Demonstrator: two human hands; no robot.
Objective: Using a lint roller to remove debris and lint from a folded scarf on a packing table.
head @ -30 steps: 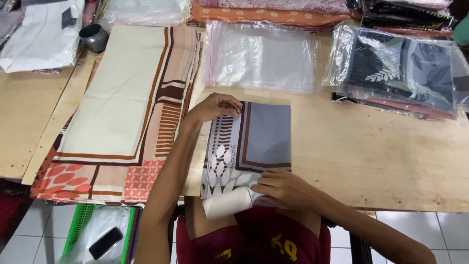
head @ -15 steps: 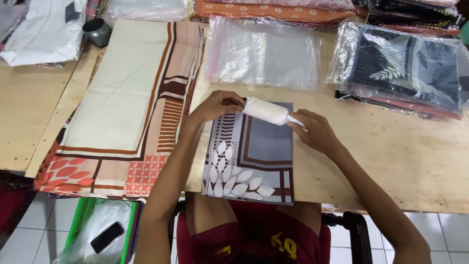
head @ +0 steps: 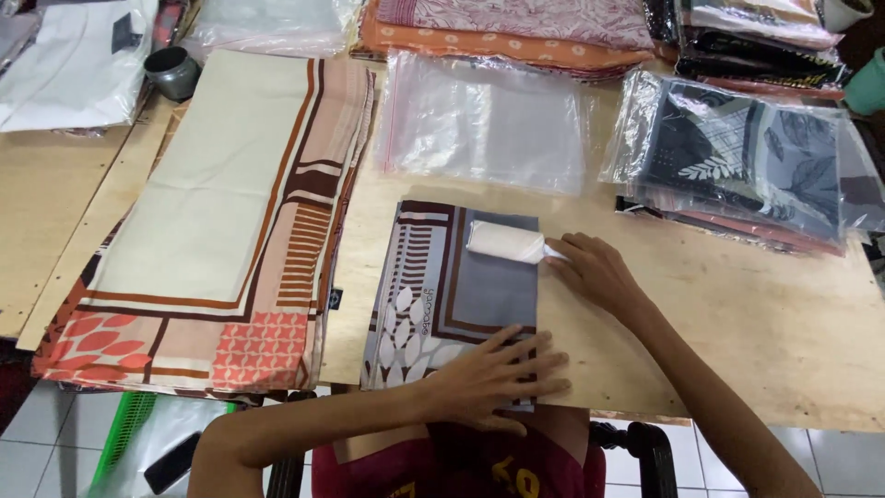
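Note:
A folded grey scarf (head: pixel 461 277) with brown borders and a white leaf pattern lies on the wooden table (head: pixel 719 323) in front of me. My left hand (head: pixel 498 378) presses flat on its near edge, fingers spread. My right hand (head: pixel 595 272) grips the handle of a white lint roller (head: pixel 505 242), whose roll rests on the far right part of the scarf.
A stack of cream, brown and orange scarves (head: pixel 221 221) lies to the left. An empty clear plastic bag (head: pixel 489 120) sits beyond the folded scarf. Bagged dark scarves (head: pixel 747 166) lie at the right, folded fabrics (head: pixel 516 28) at the back, a small metal cup (head: pixel 172 71) at far left.
My left hand moved from the far left corner of the scarf to its near edge. The lint roller went from the near edge to the far end.

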